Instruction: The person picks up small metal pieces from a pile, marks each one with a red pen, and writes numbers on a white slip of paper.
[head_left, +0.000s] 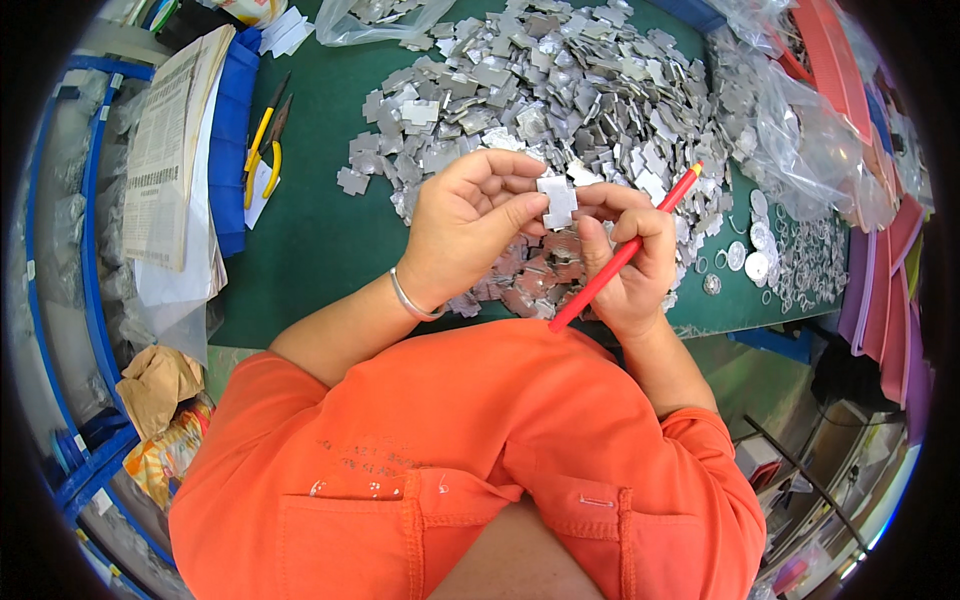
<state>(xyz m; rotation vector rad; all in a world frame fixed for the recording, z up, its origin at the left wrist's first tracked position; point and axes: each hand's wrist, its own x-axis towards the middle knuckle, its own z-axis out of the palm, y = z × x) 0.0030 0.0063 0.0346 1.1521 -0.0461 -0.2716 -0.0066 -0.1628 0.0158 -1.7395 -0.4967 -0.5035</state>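
Two hands meet at one small metal piece

Thumb and fingers of the left hand (470,215) pinch a flat, notched, silvery metal piece (557,203) in front of the chest. The right hand (640,262) holds a red pencil (622,258) slantwise, tip pointing up and away; its fingertips are at the piece's right edge, though whether they grip it I cannot tell. So narrow a pinch could let the piece slip, and it would likely vanish among lookalikes in the near cluster (535,278) just below. A sharp turn of the right wrist might swing the pencil into loose pieces. Farther out, a broad heap (600,90) of similar plates spreads across the green table (325,200); a careless reach could topple its uneven layers.
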